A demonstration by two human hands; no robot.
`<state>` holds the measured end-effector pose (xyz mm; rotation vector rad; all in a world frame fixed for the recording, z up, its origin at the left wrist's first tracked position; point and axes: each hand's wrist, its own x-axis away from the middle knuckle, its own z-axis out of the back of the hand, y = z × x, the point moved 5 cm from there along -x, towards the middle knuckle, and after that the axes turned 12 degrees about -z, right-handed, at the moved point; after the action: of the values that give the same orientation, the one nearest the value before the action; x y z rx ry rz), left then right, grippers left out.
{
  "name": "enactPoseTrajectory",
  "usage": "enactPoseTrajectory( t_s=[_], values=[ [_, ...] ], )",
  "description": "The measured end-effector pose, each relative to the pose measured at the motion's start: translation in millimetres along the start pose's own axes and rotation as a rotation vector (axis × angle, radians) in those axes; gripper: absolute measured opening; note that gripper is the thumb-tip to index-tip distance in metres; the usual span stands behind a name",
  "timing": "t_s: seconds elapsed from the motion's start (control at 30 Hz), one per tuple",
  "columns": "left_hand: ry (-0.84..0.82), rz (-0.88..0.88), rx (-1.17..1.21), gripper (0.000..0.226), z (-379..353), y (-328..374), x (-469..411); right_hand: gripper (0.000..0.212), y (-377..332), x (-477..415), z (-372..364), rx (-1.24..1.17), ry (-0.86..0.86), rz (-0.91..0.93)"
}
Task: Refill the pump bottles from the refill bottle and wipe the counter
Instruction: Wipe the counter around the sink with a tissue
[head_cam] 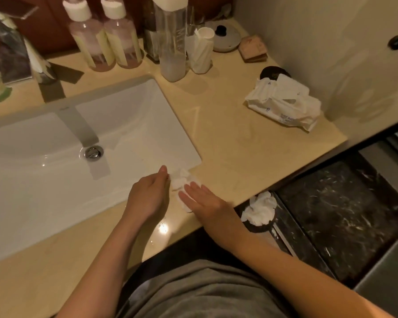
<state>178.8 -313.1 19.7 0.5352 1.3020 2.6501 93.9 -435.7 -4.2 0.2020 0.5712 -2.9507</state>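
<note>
Two pump bottles point(91, 42) with pinkish liquid stood at the back of the tabletop point(239, 145), with one tall clear refill bottle point(171, 42) just to their right. One crumpled tissue point(180, 180) lay at the sink's point(136, 115) near corner. The left hand point(152, 193) pinched its edge, and the right hand point(202, 198) pressed it with flat, straight fingers. One wipes pack point(285, 104) lay to the right, its print too blurred to read.

Right hand point(205, 200) flat on tissue point(181, 180); left hand point(147, 196) pinches its edge.
</note>
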Motion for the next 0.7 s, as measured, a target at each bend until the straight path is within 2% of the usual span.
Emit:
enactPoseTrajectory(
  t_s=[0.13,0.23,0.33,0.43,0.57,0.63,0.7],
  values=[
    [-0.03,-0.019,-0.044,0.052,-0.4,-1.6,-1.4,0.057,27.7,29.2,20.1,0.053,-0.106,0.151],
    [-0.042,-0.016,-0.062,0.052,-1.2,-3.0,-2.5,0.065,66.8,40.4,30.3,0.056,-0.184,0.118],
    [-0.041,-0.013,-0.064,0.052,-2.1,-2.5,-2.5,0.063,115.2,40.5,51.1,0.112,-0.155,-0.055],
    [-0.055,-0.009,-0.065,0.052,-1.2,-3.5,-2.5,0.085,160.5,27.3,70.0,0.092,-0.066,-0.334],
    [-0.058,0.014,-0.03,0.053,2.3,-8.4,-3.9,0.061,155.0,-1.9,63.2,0.009,0.134,-0.661],
    [-0.05,0.018,-0.016,0.053,2.9,-10.4,-4.2,0.059,137.6,-12.0,53.9,-0.033,0.19,-0.728],
    [-0.043,0.019,-0.022,0.052,2.2,-11.1,-4.2,0.063,118.8,-18.3,42.7,-0.035,0.128,-0.686]
  ],
)
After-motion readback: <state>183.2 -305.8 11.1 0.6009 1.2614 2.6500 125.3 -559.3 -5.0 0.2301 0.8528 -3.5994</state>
